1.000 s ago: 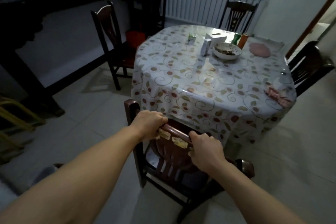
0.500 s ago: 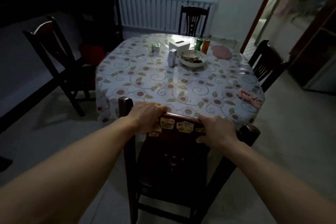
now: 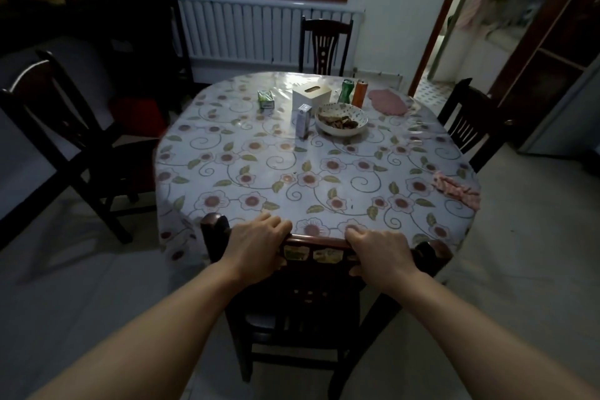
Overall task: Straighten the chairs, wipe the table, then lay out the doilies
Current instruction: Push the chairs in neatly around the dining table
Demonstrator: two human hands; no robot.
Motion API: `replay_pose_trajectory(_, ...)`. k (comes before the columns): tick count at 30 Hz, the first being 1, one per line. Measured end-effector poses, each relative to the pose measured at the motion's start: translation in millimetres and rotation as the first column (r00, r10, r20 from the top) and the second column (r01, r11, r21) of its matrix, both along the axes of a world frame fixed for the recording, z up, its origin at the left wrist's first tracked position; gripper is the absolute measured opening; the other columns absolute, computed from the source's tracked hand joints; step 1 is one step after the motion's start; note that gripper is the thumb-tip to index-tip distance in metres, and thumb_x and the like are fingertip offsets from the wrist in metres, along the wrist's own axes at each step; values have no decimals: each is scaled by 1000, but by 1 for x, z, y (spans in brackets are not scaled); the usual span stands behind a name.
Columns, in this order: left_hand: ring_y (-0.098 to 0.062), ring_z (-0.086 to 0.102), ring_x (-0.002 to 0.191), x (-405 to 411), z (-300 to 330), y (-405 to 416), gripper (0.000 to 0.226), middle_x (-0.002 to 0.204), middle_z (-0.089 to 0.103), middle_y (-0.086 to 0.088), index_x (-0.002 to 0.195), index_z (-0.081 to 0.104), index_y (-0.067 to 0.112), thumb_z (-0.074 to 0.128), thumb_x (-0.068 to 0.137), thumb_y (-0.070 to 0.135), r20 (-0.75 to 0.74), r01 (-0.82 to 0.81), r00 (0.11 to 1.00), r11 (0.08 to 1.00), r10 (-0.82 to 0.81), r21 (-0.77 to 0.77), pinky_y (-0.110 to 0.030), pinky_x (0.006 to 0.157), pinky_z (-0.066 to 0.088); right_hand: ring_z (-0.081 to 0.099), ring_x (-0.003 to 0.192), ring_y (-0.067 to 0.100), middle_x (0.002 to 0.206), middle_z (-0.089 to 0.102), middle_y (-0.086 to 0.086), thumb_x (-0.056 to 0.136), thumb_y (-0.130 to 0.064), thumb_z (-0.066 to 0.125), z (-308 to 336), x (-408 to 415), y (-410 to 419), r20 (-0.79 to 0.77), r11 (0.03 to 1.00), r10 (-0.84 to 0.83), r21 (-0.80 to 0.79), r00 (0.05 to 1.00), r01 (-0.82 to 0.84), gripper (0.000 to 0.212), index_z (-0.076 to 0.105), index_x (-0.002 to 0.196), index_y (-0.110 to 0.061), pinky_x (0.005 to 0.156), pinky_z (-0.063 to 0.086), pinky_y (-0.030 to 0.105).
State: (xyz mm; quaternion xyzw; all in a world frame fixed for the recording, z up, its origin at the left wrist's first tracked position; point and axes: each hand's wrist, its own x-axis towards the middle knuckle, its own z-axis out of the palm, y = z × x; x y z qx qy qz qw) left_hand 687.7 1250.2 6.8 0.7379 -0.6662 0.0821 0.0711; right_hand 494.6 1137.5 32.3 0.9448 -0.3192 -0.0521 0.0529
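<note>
wooden chair (image 3: 319, 255) seemingly closer to table (image 3: 292, 169) now

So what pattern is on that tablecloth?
The glossy white tablecloth has pinkish flowers, green leaves and dark curling vines, seen best in the head view.

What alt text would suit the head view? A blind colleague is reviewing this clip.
Both hands, left hand and right hand, grip the top rail of a dark wooden chair at the near edge of a table with a floral cover. A bowl, tissue box and two cans sit at its far side.
</note>
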Motion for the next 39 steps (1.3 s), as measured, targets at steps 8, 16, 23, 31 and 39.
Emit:
replay_pose_trajectory(8, -15, 62, 62, -9, -16, 28, 65, 70, 64, 9, 81, 59, 25, 87, 27, 46, 51, 32, 998, 997, -36, 70, -22, 37, 40, 63, 99, 25, 109, 65, 2, 80, -35, 69, -23, -10, 26, 33, 998, 53, 22, 998, -54, 43, 50, 116, -19, 80, 46, 34)
replay_pose_trajectory(16, -13, 57, 56, -37, -28, 66, 54, 62, 55, 9, 70, 53, 26, 84, 30, 46, 61, -59, 997, 978, 47, 200, -19, 39, 12, 61, 100, 22, 108, 62, 1, 85, -34, 64, -45, -35, 62, 55, 988, 149, 42, 987, -152, 36, 48, 113, -18, 79, 43, 33)
replay_pose_trajectory(23, -22, 53, 104, -72, -36, 92, 37, 107, 57, 0, 108, 53, 20, 66, 77, 37, 69, -183, 983, 948, 170, 262, -28, 52, 24, 64, 61, 15, 70, 63, -4, 40, -37, 90, -64, -56, 87, 58, 979, 195, 55, 979, -198, 54, 60, 82, -21, 48, 45, 28)
replay_pose_trajectory(31, -19, 51, 105, -88, -47, 106, 29, 110, 55, 2, 109, 53, 23, 59, 84, 35, 40, -192, 981, 943, 188, 272, -28, 61, 34, 61, 56, 14, 65, 59, -5, 29, -34, 93, -82, -70, 100, 27, 989, 146, 24, 989, -147, 61, 60, 78, -22, 41, 43, 28)
replay_pose_trajectory(39, -20, 59, 100, -71, -58, 113, 27, 106, 60, 3, 105, 55, 23, 59, 83, 39, 7, -139, 990, 949, 143, 283, -30, 61, 33, 56, 114, 27, 124, 53, 5, 84, -24, 63, -56, -95, 89, -279, 993, -60, 86, 958, 87, 49, 41, 127, -18, 85, 44, 34)
